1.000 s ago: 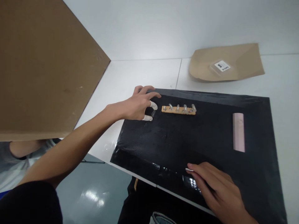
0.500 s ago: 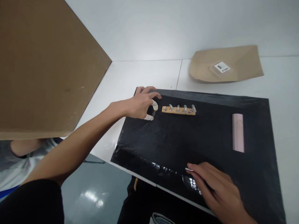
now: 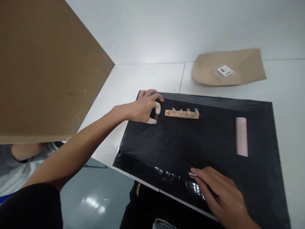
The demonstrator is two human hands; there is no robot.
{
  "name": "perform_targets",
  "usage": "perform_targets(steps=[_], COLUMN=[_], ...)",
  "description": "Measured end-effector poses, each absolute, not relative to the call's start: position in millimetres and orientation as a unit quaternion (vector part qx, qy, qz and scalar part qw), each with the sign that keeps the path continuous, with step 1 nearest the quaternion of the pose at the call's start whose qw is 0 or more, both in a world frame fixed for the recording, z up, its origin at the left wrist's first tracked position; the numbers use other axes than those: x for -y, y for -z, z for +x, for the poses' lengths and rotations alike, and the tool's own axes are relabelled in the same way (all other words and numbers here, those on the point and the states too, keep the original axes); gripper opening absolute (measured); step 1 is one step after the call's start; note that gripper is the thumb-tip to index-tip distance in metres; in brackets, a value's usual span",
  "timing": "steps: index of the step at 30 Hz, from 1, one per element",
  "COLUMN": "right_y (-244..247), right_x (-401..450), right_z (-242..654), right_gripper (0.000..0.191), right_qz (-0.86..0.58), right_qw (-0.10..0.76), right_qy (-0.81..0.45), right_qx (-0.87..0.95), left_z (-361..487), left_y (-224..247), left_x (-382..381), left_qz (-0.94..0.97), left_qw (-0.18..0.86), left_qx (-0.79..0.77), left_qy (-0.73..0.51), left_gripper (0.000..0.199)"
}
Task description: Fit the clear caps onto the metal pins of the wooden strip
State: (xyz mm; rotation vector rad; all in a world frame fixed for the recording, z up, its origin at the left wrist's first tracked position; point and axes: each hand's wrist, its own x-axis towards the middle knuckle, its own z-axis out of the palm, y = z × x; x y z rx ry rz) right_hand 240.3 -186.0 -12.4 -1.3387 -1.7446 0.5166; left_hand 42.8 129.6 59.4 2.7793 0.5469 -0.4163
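Observation:
My left hand point(image 3: 145, 106) is over the far left part of a black mat point(image 3: 181, 146), white ribbed covers on its thumb and index finger. Between those two fingertips is a small clear piece point(image 3: 156, 116), too dim to name. Just to the right lies a narrow wooden strip point(image 3: 181, 114) with several clear nail-shaped tips standing in a row on it. My right hand point(image 3: 219, 190), near the mat's front edge, is closed around a thin silver metal tool point(image 3: 192, 174). Only the tool's end shows; the fingers hide the rest.
A pink angular block point(image 3: 241, 136) lies on the mat's right side. Behind the mat, a brown paper sheet point(image 3: 252, 66) holds a small clear box with a white label point(image 3: 225, 70). A large brown board point(image 3: 47, 70) stands at left, with part of another person below it.
The view has shifted very slightly. Both hands keep their places and grips, and nothing on the mat has visibly moved.

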Motion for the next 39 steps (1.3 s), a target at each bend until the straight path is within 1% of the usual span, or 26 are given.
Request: perform_targets(steps=[4,7,10,14,19,21,25,28,32,36,39], right_y=[13.5,14.2,14.1,13.6,13.8,14.4,16.0,16.2,15.7,16.8,17.9], right_x=[187.3,188.2,188.2,187.8,187.5,187.6,188.5,188.9,188.8,190.2,191.3], right_z=[240.6,240.5,240.0,239.3,239.3,239.3,239.2,239.3,239.4,239.8,239.8], right_gripper=[0.026,0.025,0.025,0.025,0.025,0.025,0.026,0.027,0.027,0.027,0.026], right_qz=[-0.538,-0.537,-0.54,-0.538,-0.534,-0.534,-0.53,-0.529,-0.527,-0.53,-0.534], right_qw=[0.426,0.429,0.428,0.431,0.436,0.435,0.437,0.44,0.443,0.433,0.43], right_qy=[-0.207,-0.208,-0.211,-0.214,-0.211,-0.211,-0.213,-0.219,-0.217,-0.222,-0.215], right_qx=[0.697,0.696,0.693,0.692,0.693,0.694,0.694,0.692,0.692,0.694,0.696], left_z=[38.2,34.6,31.6,29.5,31.9,34.5,38.4,37.8,34.1,29.4,26.0], left_y=[-59.6,-60.4,-59.5,-56.9,-58.6,-61.3,-66.1,-66.8,-64.1,-59.3,-54.3], left_x=[-124.0,-118.8,-116.0,-117.9,-117.7,-114.5,-106.9,-103.6,-103.2,-103.0,-100.5], left_qz=[0.971,0.974,0.974,0.973,0.971,0.969,0.97,0.97,0.97,0.961,0.956], left_qw=[0.101,0.066,0.046,0.036,0.059,0.054,0.017,0.001,-0.001,0.01,0.01], left_qx=[-0.183,-0.196,-0.197,-0.195,-0.196,-0.21,-0.212,-0.206,-0.211,-0.259,-0.288], left_qy=[0.116,0.096,0.102,0.118,0.121,0.116,0.118,0.128,0.122,0.095,0.047], left_gripper=[0.027,0.033,0.027,0.033,0.019,0.017,0.033,0.035,0.044,0.044,0.035])
